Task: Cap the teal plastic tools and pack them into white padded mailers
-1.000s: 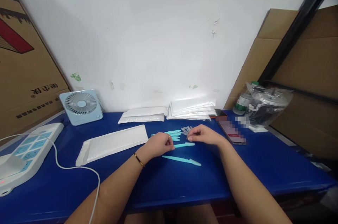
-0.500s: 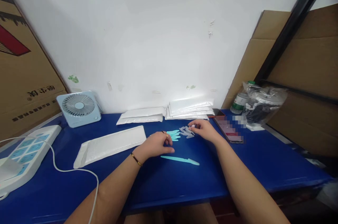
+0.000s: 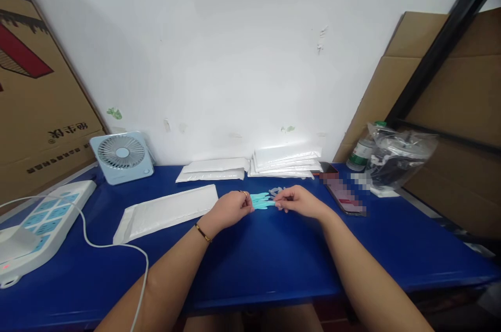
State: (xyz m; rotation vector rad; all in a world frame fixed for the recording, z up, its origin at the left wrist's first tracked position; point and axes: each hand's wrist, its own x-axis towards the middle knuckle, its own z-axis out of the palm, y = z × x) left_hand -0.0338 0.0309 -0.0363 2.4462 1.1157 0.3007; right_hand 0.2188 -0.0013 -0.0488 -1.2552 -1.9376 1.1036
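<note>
Blue flat tabletop (image 3: 274, 264): six-o'clock edge open. Left hand (image 3: 234, 206) and right hand (image 3: 300, 201) pinch the slim turquoise tool (image 3: 271, 203) formerly there.

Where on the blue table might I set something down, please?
Bare table lies between the forearms, and right of the right one, nearer than the phone. Crowded: the middle, with left hand, right hand, turquoise pieces, white packets behind.
</note>
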